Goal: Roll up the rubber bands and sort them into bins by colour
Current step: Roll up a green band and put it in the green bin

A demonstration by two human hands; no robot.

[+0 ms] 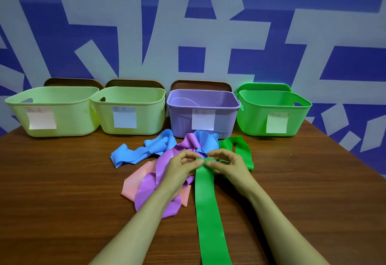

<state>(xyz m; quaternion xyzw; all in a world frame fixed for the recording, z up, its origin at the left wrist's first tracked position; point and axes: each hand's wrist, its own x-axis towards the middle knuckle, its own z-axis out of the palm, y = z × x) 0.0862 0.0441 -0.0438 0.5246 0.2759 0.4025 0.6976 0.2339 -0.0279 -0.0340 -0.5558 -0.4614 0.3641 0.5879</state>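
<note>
A long green band point(208, 212) lies flat on the table, running from the near edge up to my hands. My left hand point(183, 166) and my right hand point(226, 163) both pinch its far end, fingertips nearly meeting. Behind and left of my hands lies a heap of loose bands: blue point(146, 150), purple point(150, 185) and pink point(133, 183). A second green band point(238, 147) lies crumpled just right of the heap. Along the back stand a green bin point(271, 110), a purple bin point(202, 102) and two pale yellow-green bins point(52, 106) point(129, 102), each labelled with a paper note.
The brown wooden table point(62, 191) ends at a diagonal edge on the right. A blue and grey patterned wall stands right behind the bins. Brown lids lean behind three bins, and a green lid behind the green one.
</note>
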